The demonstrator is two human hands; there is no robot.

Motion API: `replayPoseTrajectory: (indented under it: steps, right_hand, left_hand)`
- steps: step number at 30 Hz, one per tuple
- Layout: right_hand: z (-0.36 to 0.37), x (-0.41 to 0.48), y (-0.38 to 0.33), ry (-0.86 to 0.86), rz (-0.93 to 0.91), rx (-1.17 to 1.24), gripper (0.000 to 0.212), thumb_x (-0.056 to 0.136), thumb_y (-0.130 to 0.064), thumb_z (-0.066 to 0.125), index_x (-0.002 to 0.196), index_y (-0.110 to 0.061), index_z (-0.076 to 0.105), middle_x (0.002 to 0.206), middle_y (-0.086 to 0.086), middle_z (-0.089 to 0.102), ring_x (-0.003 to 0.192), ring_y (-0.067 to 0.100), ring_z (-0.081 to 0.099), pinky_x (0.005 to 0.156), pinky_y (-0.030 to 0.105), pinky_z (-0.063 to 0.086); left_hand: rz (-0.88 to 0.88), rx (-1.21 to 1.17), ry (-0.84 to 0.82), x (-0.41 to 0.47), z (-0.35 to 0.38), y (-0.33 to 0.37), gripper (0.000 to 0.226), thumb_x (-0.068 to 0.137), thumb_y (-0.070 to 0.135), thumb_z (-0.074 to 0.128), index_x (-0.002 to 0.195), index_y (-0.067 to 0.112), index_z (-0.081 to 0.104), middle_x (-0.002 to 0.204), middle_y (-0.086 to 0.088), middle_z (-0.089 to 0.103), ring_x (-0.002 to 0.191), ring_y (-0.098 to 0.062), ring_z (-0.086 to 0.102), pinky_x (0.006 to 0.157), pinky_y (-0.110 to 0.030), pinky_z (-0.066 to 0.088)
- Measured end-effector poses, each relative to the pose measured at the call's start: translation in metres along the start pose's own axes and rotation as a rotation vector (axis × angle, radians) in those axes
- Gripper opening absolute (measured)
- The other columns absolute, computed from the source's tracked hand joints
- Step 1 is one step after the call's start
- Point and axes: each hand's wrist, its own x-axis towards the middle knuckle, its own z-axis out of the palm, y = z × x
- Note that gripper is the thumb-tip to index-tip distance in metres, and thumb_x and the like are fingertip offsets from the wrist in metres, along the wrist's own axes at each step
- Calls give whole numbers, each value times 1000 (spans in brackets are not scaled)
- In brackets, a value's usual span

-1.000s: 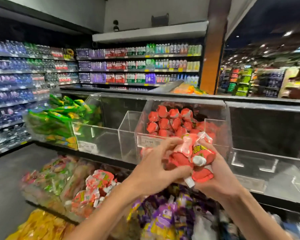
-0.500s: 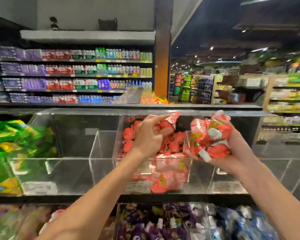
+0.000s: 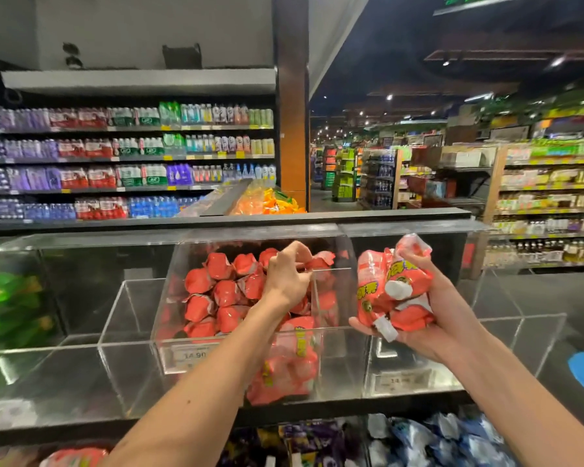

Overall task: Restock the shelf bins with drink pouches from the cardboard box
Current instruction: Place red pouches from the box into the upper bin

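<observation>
Hands: two in view, both bare, forearms reaching up from the lower edge toward the clear shelf bins. Left hand [image 3: 289, 279] is inside the middle bin [image 3: 240, 335], over its right rear part, fingers curled down and bunched; whether they grip a pouch cannot be told. Right hand [image 3: 429, 318] is just right of that bin's right wall, palm up, fingers closed around a bunch of red drink pouches [image 3: 393, 288], about four, white spouts facing out. Middle bin holds a heap of red pouches [image 3: 216, 291], over a dozen visible, exact count unclear. Price labels: two on the bins' front edges.
</observation>
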Motion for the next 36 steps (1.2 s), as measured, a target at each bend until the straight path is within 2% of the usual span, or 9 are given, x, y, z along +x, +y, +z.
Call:
replayPoseTrajectory:
  steps: [5, 10, 16, 20, 24, 28, 32, 34, 36]
  right_hand:
    - [-4, 5, 2, -16, 23, -15, 51, 88, -46, 60, 125, -12, 62, 119, 20, 69, 99, 40, 70, 94, 65, 47]
    - [1, 2, 8, -20, 36, -48, 48, 86, -44, 61, 119, -11, 65, 114, 20, 69, 94, 38, 71, 90, 61, 50]
    - [11, 0, 5, -23, 76, 16, 51, 83, -41, 66, 122, -9, 63, 121, 19, 68, 111, 37, 66, 98, 59, 48]
    - [28, 4, 5, -75, 97, 71, 38, 85, -42, 67, 105, -10, 67, 101, 11, 70, 95, 27, 67, 89, 48, 54]
    - [58, 13, 15, -136, 95, 27, 65, 81, -43, 69, 136, -11, 57, 136, 18, 59, 126, 34, 56, 104, 54, 45]
    - [92, 18, 29, -162, 128, 23, 65, 84, -40, 66, 139, -7, 54, 138, 16, 57, 133, 31, 49, 113, 50, 36]
    - [108, 28, 46, -174, 177, 17, 58, 83, -36, 69, 131, -4, 60, 134, 19, 59, 125, 33, 57, 102, 50, 48]
    - [116, 30, 54, -213, 186, 4, 48, 85, -35, 67, 121, -3, 65, 123, 21, 65, 110, 33, 63, 96, 52, 51]
    - [121, 33, 59, -241, 188, 23, 49, 84, -35, 68, 122, -4, 64, 117, 20, 65, 111, 31, 58, 108, 49, 42]
  left_hand:
    - [-70, -190, -264, 3, -4, -10, 19, 100, 17, 57, 111, 10, 72, 105, -4, 73, 98, -17, 71, 85, -35, 60]
    - [-231, -472, -421, -7, -21, 4, 32, 108, 19, 36, 118, 6, 64, 115, -12, 70, 92, -14, 72, 71, -25, 59]
    - [-117, -394, -248, -9, -80, 31, 19, 102, 21, 54, 107, 12, 69, 103, -9, 73, 90, -25, 72, 76, -37, 62]
    - [-14, -357, -393, -31, -112, 60, 16, 95, 22, 66, 108, 14, 71, 104, -12, 73, 85, -23, 73, 77, -38, 62]
    - [-70, -261, -528, -53, -120, 68, 36, 97, 43, 57, 122, 19, 64, 103, -10, 73, 88, -25, 72, 77, -38, 61]
    - [-203, -288, -464, -62, -132, 53, 50, 92, 44, 62, 135, 21, 53, 73, 9, 70, 65, -7, 67, 78, -41, 60]
    - [-339, -397, -454, -63, -149, 36, 48, 93, 26, 68, 137, 21, 51, 106, -14, 74, 96, -36, 72, 92, -56, 55]
    - [-401, -433, -435, -62, -157, 33, 51, 90, 23, 74, 136, 21, 53, 114, -19, 71, 96, -36, 72, 91, -54, 56]
    - [-421, -481, -420, -63, -158, 33, 51, 86, 25, 77, 132, 20, 55, 114, -18, 71, 86, -28, 70, 82, -44, 59]
